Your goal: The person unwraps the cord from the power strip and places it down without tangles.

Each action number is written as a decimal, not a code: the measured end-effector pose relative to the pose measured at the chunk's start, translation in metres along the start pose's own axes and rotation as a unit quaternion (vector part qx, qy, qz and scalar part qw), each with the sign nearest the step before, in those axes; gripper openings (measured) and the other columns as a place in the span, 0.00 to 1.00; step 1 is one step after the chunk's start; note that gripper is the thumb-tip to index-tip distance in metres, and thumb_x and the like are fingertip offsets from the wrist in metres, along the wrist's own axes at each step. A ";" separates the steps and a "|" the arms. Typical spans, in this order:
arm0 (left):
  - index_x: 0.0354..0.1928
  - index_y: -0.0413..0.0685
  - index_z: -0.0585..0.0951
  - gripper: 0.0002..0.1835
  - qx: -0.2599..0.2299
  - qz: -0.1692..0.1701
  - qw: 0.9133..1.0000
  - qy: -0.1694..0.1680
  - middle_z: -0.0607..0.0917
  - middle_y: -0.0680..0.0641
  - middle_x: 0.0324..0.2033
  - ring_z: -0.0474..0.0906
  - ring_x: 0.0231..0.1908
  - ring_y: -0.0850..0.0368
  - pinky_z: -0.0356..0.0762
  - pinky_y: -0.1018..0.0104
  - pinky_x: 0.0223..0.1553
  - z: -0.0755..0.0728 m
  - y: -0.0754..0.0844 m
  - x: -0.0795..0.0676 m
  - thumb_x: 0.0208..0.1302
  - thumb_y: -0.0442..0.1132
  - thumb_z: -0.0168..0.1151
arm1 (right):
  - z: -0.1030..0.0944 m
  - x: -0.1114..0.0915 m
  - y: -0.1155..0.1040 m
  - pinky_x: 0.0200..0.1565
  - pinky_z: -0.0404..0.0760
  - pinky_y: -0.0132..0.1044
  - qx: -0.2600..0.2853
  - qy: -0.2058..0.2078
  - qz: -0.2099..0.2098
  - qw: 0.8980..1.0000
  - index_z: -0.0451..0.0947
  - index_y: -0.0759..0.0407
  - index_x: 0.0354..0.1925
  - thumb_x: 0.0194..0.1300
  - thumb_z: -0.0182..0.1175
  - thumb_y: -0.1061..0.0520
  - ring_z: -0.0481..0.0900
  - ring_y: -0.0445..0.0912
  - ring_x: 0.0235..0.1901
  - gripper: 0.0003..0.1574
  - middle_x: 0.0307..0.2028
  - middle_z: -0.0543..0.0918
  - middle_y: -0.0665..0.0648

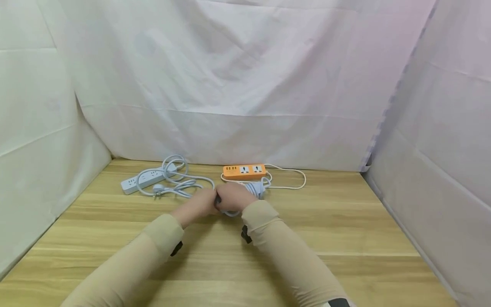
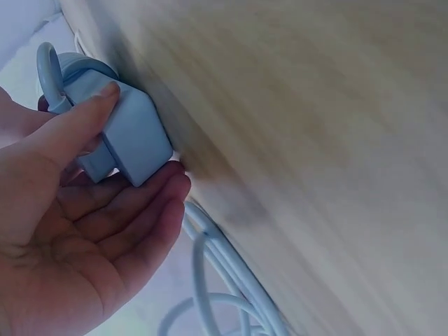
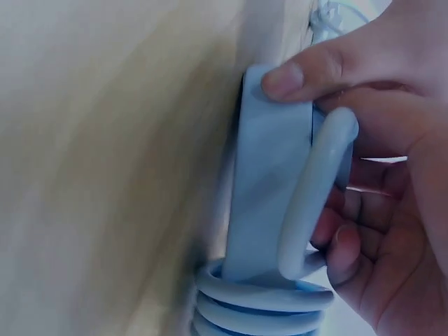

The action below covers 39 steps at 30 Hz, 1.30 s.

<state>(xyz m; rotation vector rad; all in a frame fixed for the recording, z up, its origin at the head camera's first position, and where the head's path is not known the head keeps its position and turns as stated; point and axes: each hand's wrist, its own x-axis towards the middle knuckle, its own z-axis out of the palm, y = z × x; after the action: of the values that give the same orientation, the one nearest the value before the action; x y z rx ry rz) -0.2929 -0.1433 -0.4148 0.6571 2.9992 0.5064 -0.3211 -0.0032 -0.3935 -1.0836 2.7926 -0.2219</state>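
A pale power strip (image 3: 262, 182), with its cord (image 3: 262, 297) wound round it in several turns, lies low over the table between both hands. My left hand (image 1: 200, 202) holds one end of this strip (image 2: 140, 133), thumb on its face and fingers beneath. My right hand (image 1: 235, 196) pinches it too, thumb (image 3: 287, 80) pressed on the flat face near the end. A loop of cord (image 3: 318, 189) stands out beside the right fingers. In the head view the hands meet and hide most of the strip; its wrapped far end (image 1: 258, 187) shows past the right hand.
To the left lies another pale power strip (image 1: 130, 184) with a loose, looped cord (image 1: 199, 178) and a plug (image 1: 158, 188). Behind the hands sits an orange power strip (image 1: 232, 172), its white cord (image 1: 304, 179) curving right. White cloth (image 1: 238, 85) encloses the wooden table (image 1: 345, 230).
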 end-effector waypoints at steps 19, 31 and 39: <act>0.45 0.42 0.78 0.25 0.039 0.012 0.999 0.030 0.84 0.44 0.34 0.82 0.35 0.45 0.79 0.52 0.39 -0.005 0.001 -0.020 0.45 0.42 0.77 | 0.009 -0.023 -0.009 0.36 0.77 0.35 0.063 0.054 0.022 0.996 0.77 0.54 0.43 0.57 0.71 0.49 0.77 0.40 0.33 0.19 0.34 0.80 0.47; 0.54 0.40 0.78 0.29 -0.021 0.019 0.996 0.083 0.82 0.42 0.42 0.80 0.41 0.45 0.78 0.50 0.44 -0.009 0.020 -0.030 0.47 0.40 0.75 | -0.003 -0.053 -0.006 0.30 0.75 0.32 0.124 0.116 0.033 0.985 0.74 0.55 0.42 0.56 0.69 0.50 0.75 0.40 0.29 0.20 0.30 0.77 0.46; 0.51 0.41 0.78 0.30 -0.053 0.058 0.988 0.133 0.79 0.44 0.42 0.78 0.40 0.48 0.77 0.51 0.43 -0.012 0.030 -0.037 0.45 0.41 0.78 | -0.015 -0.070 -0.005 0.30 0.75 0.33 0.173 0.120 -0.006 0.978 0.73 0.55 0.41 0.61 0.66 0.50 0.75 0.39 0.29 0.16 0.31 0.76 0.46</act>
<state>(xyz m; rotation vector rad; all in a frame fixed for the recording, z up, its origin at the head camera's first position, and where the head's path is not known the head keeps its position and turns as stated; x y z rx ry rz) -0.2486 -0.1367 -0.3951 0.8185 3.1603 0.8166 -0.2692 0.0414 -0.3730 -1.0470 2.7965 -0.8576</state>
